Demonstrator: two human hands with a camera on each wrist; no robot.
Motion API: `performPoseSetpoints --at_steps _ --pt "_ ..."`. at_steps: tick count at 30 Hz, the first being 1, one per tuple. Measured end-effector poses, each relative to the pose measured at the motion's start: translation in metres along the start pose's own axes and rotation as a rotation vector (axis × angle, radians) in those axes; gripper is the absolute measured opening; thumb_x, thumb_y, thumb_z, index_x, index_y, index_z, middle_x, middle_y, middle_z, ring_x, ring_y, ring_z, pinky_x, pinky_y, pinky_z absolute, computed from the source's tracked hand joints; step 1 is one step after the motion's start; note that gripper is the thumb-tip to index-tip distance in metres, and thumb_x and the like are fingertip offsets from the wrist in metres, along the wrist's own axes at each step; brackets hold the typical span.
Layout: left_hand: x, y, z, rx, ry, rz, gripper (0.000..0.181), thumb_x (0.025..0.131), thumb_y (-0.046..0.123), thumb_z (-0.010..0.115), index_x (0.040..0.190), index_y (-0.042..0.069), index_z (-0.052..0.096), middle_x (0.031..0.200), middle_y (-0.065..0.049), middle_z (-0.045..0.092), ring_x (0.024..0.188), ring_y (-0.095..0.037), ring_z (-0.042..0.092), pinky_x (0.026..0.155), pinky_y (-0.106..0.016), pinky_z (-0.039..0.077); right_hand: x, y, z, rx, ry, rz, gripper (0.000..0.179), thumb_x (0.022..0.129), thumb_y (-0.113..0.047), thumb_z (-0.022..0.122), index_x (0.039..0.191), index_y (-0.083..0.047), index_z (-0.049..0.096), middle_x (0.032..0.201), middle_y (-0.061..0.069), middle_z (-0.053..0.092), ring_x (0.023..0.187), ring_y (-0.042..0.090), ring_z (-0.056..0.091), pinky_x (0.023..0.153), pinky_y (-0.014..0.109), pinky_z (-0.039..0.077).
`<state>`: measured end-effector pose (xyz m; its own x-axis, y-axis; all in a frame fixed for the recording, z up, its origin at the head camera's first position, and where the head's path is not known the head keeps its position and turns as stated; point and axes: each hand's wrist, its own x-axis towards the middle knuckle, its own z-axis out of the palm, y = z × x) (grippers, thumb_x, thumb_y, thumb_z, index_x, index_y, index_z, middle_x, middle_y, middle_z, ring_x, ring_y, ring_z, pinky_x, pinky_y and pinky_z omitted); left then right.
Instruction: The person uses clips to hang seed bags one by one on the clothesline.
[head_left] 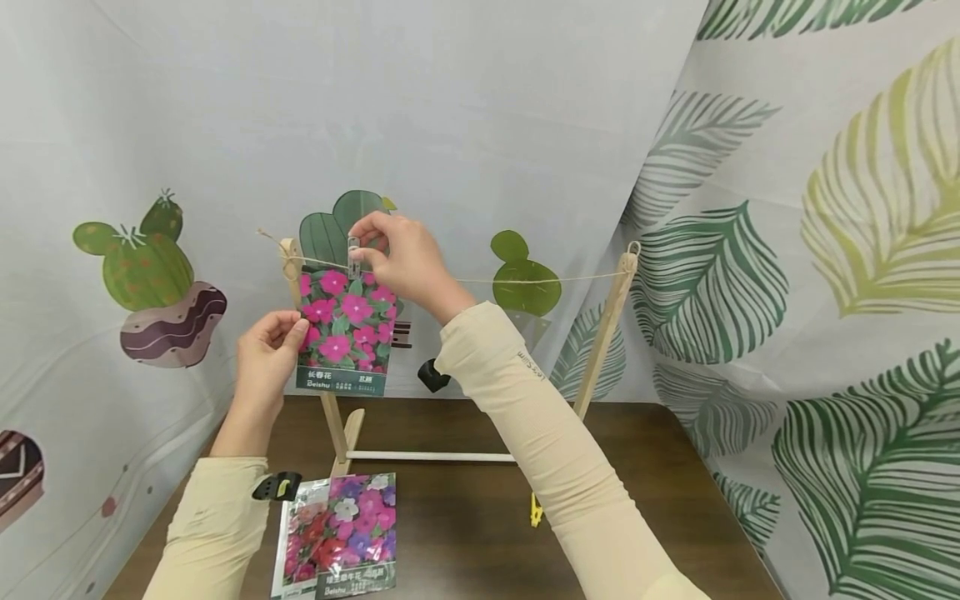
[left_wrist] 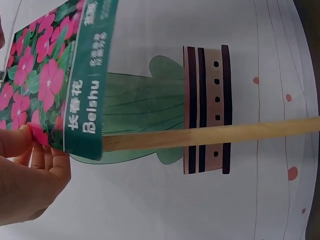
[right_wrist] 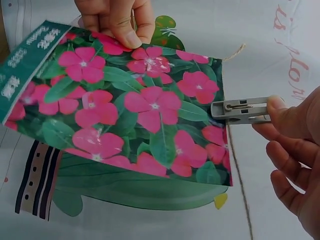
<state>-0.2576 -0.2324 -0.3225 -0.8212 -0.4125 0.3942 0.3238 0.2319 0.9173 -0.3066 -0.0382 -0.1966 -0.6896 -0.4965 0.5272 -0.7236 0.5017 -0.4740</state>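
Note:
A seed packet (head_left: 345, 332) printed with pink flowers hangs at a string (head_left: 525, 279) stretched between two wooden posts. My left hand (head_left: 270, 350) pinches the packet's left edge (left_wrist: 40, 135) between thumb and fingers. My right hand (head_left: 401, 254) pinches a small grey clip (head_left: 353, 254) at the packet's top edge, on the string. In the right wrist view the clip (right_wrist: 240, 111) sits at the packet (right_wrist: 130, 110) edge by the string (right_wrist: 237, 170), held by my fingertips (right_wrist: 280, 107), and the left hand's fingers (right_wrist: 117, 20) hold the far edge.
A wooden rack (head_left: 600, 342) stands on a dark brown table (head_left: 637, 492). A second seed packet (head_left: 341, 533) lies flat on the table near the front. A yellow clip (head_left: 536, 510) lies by the rack's base. Printed curtains hang behind and to the right.

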Motion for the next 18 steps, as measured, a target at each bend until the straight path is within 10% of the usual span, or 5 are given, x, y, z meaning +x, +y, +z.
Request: performPoseSetpoints --at_steps 11,18 --pt "-0.0011 0.0003 0.0064 -0.081 0.066 -0.031 0.014 0.093 0.008 0.062 0.083 0.017 0.064 0.077 0.013 0.060 0.073 -0.007 0.048 0.062 -0.014 0.040 0.0013 -0.0016 0.0079 0.059 -0.043 0.050 0.024 0.093 -0.021 0.064 0.115 -0.012 0.062 0.104 -0.002 0.065 0.073 0.012 0.057 0.063 0.020 0.043" --pt "-0.0011 0.0005 0.0071 -0.046 0.060 -0.065 0.011 0.092 0.017 0.065 0.095 0.007 0.068 0.078 0.015 0.061 0.076 -0.006 0.051 0.067 -0.015 0.044 0.0028 0.0003 0.0093 0.044 -0.061 0.068 0.029 0.094 -0.021 0.062 0.121 -0.010 0.060 0.107 -0.002 0.064 0.074 0.012 0.055 0.064 0.021 0.042"
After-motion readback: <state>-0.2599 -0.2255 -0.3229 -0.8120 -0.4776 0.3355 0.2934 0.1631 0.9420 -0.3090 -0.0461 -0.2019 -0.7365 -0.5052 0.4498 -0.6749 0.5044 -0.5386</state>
